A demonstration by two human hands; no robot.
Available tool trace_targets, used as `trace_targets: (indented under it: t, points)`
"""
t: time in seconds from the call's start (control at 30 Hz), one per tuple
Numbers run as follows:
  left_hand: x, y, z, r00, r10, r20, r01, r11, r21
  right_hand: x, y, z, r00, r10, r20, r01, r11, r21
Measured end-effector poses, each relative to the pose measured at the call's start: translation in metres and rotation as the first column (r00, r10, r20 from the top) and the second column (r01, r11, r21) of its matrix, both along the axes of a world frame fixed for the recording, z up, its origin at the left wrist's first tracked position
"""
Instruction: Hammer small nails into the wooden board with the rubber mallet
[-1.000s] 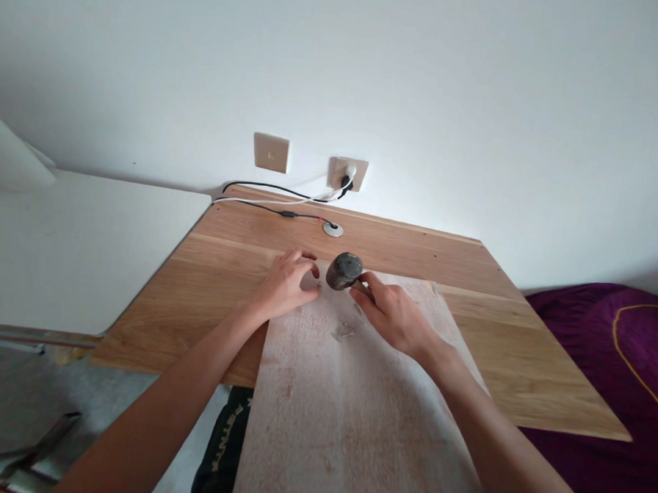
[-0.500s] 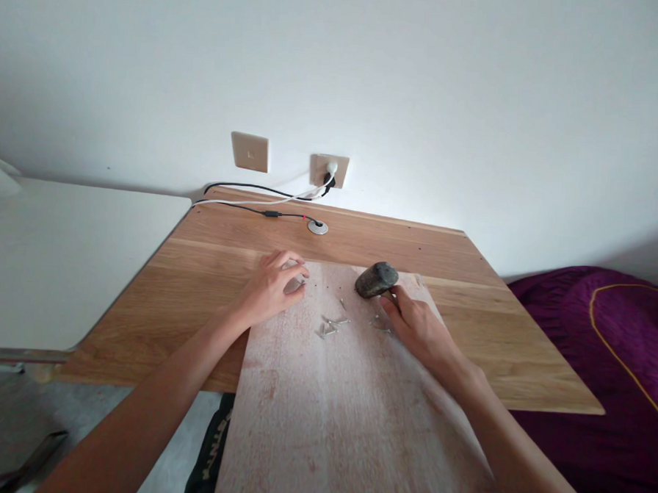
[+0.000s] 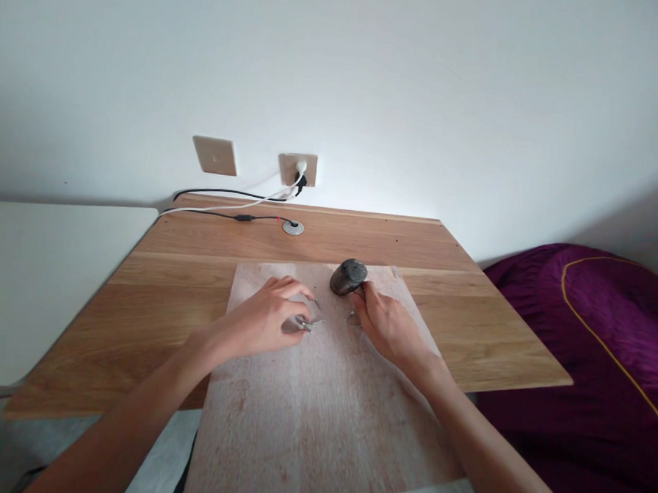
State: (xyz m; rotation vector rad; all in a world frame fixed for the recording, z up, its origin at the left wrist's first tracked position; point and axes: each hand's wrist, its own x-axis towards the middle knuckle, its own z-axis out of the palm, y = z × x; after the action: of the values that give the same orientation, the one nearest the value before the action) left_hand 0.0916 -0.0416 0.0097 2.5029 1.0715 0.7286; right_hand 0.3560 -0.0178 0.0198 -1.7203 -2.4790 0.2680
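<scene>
My right hand (image 3: 388, 325) is closed around the handle of a mallet with a dark, rounded head (image 3: 349, 277); the head rests on or just above a pale wooden board (image 3: 309, 415). Over the board's left part, my left hand (image 3: 275, 313) has its fingers curved and apart. Its thumb and fingertips surround a small pile of silvery nails (image 3: 314, 323), partly hidden by the hand. Another nail (image 3: 318, 303) lies by the fingertips. A few more nails (image 3: 352, 316) show beside my right hand.
Under the board is a wooden table (image 3: 468, 335), which the board overhangs at the near edge. Cables (image 3: 244, 218) run along the back to a wall socket (image 3: 298, 170). A white tabletop (image 3: 57, 276) adjoins at left; purple fabric (image 3: 529, 308) lies at right.
My left hand has come from the board's far left edge nearer and rightward to the nail pile. My right hand still grips the mallet. The view has turned slightly right.
</scene>
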Motion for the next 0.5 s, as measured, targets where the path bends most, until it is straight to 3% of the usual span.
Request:
trace_targets:
  t: [0.5]
  points:
    - [0.0025, 0.0095, -0.0022, 1.000, 0.011, 0.022, -0.008, 0.994, -0.105, -0.0016, -0.0005, 0.0056, 0.997, -0.015, -0.077, 0.011, 0.999, -0.049]
